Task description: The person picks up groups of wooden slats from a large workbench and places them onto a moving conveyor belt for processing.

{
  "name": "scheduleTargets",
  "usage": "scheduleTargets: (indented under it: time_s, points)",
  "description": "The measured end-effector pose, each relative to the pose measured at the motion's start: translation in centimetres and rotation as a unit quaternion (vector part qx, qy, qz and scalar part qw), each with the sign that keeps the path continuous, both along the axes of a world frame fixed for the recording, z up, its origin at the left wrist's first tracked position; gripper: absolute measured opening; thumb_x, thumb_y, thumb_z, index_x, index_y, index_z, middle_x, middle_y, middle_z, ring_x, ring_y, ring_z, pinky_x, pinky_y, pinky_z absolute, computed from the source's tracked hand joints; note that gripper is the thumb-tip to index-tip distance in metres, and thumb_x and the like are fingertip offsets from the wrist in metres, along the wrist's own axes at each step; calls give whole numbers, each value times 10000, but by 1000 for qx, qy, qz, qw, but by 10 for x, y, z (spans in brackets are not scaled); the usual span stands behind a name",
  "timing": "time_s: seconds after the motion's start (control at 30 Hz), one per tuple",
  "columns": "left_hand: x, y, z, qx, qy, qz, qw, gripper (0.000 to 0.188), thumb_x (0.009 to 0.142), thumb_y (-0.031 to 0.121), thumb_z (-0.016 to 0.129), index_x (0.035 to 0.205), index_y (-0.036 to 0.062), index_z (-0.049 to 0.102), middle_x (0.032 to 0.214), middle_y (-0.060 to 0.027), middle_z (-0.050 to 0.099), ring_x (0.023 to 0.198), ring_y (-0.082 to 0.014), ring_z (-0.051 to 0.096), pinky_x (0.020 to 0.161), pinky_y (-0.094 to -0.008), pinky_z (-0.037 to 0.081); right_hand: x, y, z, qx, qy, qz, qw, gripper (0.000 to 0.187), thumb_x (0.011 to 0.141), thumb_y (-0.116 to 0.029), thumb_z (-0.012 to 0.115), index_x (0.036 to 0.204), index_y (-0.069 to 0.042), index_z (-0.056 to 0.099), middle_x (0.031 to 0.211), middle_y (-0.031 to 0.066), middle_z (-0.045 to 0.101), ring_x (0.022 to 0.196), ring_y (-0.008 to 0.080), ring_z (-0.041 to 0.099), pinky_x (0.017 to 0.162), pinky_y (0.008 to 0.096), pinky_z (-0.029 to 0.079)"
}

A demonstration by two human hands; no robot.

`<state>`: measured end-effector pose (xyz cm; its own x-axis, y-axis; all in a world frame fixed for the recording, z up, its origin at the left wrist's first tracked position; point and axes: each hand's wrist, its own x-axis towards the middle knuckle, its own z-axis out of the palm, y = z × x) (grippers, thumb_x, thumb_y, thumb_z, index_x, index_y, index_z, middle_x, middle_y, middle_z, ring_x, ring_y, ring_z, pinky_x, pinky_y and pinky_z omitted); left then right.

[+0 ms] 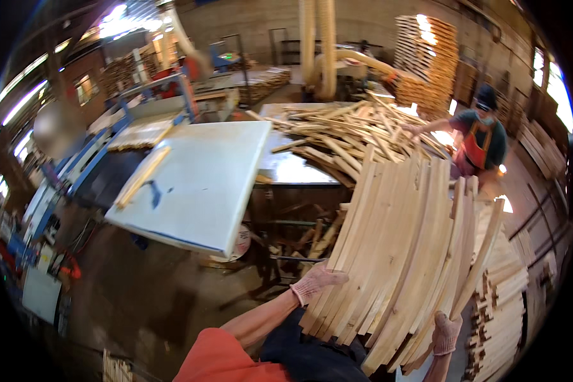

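Note:
A wide bundle of pale wooden strips (395,242) lies side by side in front of me, spanning the space between my hands. My left hand (319,281), in a light knit glove, grips the bundle's left edge with the thumb over the top. On the near right side, my right hand (447,332), also gloved, is closed around the bundle's edge, its fingers partly hidden by the wood. One strip (481,261) at the right tilts away from the others. The strips' near ends are uneven, above my dark-clad lap.
A pale panel table (191,181) with strips on it adjoins a blue machine (83,165) at left. Beyond the bundle, loose strips are heaped on a table (286,169). A co-worker (481,140) stands at far right. Stacked strips (500,305) lie right of me.

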<state>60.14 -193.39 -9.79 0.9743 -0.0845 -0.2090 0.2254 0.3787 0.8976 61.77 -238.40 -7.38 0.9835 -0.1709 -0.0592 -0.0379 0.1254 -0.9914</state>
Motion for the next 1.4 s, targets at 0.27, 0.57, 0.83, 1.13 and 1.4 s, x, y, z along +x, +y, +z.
scheduleTargets:
  time_s: [0.27,0.57,0.83,1.13,1.4]
  points:
    - [-162,141,31,35,69,305,949,402,924,224,838,1240,-7,744,1108,-68,779,961,-130,730,826,-283,606,79,224,10,-32,29,313,949,438,840,-118,834,1220,65,715,991,44,745,829,152,704,751,309,581]
    - [-281,253,-10,-26,132,480,867,517,924,239,827,1319,-63,684,1124,-141,780,972,-236,776,878,-387,656,89,468,-5,-114,92,523,840,423,824,-201,897,1130,46,743,926,77,760,755,178,698,718,342,587]
    - [-268,419,-3,11,236,474,848,534,963,281,816,1327,-84,677,1173,-155,777,1018,-258,770,923,-393,630,99,643,-17,-193,139,560,794,427,820,-272,920,1080,38,781,908,95,768,740,173,691,700,361,574]
    - [-212,643,-19,188,225,417,860,887,961,447,832,1591,-41,445,1441,-182,663,1294,-274,651,1116,-399,528,102,787,-13,-130,168,496,842,422,870,-232,852,1165,43,728,931,88,750,765,183,711,716,346,592]
    - [-151,796,45,492,395,193,752,1148,918,800,622,1645,-55,374,1644,-301,470,1530,-407,475,1257,-434,390,70,884,-32,-122,156,405,893,516,846,-274,883,1149,103,705,952,120,749,797,213,726,740,361,609]
